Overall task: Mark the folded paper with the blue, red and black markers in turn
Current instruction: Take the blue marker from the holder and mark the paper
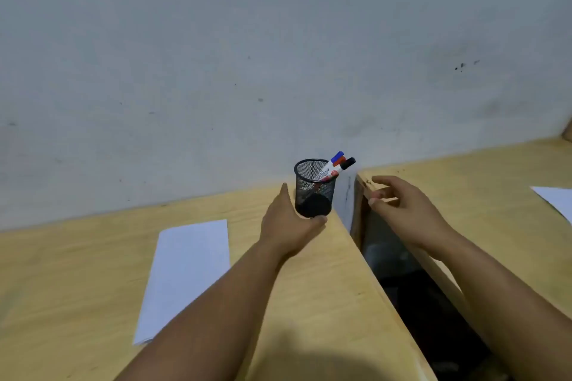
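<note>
A black mesh pen cup point(314, 187) stands near the wall on the left wooden table point(77, 288). Three markers lean to the right in it, with a blue cap point(337, 156), a red cap point(341, 161) and a black cap point(349, 163). My left hand point(289, 223) wraps around the cup's base, thumb in front and fingers on its left side. The white folded paper point(185, 275) lies flat to the left of that arm. My right hand point(402, 207) hovers with fingers spread at the corner of the right table, holding nothing.
A dark gap point(411, 284) runs between the left table and a second wooden table point(479, 189) on the right. Another white sheet point(555, 198) lies at the right edge. A grey wall point(247, 56) rises right behind both tables.
</note>
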